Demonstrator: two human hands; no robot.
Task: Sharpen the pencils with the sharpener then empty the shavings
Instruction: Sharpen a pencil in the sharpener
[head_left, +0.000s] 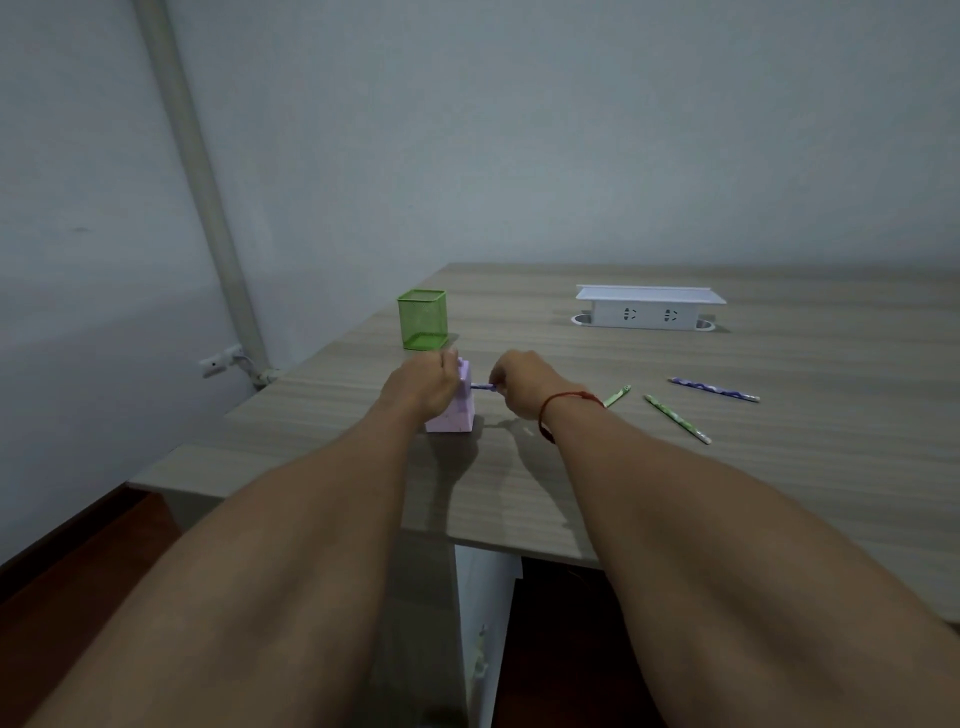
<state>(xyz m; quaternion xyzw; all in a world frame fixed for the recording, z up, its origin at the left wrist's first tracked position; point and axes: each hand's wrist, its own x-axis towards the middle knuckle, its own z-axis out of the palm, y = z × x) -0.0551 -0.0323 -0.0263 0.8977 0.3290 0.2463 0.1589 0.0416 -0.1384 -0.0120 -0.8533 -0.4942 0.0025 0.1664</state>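
Pencil (482, 386), pinched in right fingers (502, 378), meets sharpener (458, 415) gripped by left fingers (449, 359).

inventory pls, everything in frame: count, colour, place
sharpener: 1, pink, table, near left edge
held pencil: 1, purple, end at sharpener's side
green pencils: 2, table, right of sharpener
loose purple pencil: 1, table, farthest right
cup: 1, green mesh, behind sharpener
socket box: 1, white, far table
table: 1, grey wood
pipe: 1, white, left wall
bracelet: 1, red, right wrist
left hand: grips sharpener
right hand: pinches held pencil
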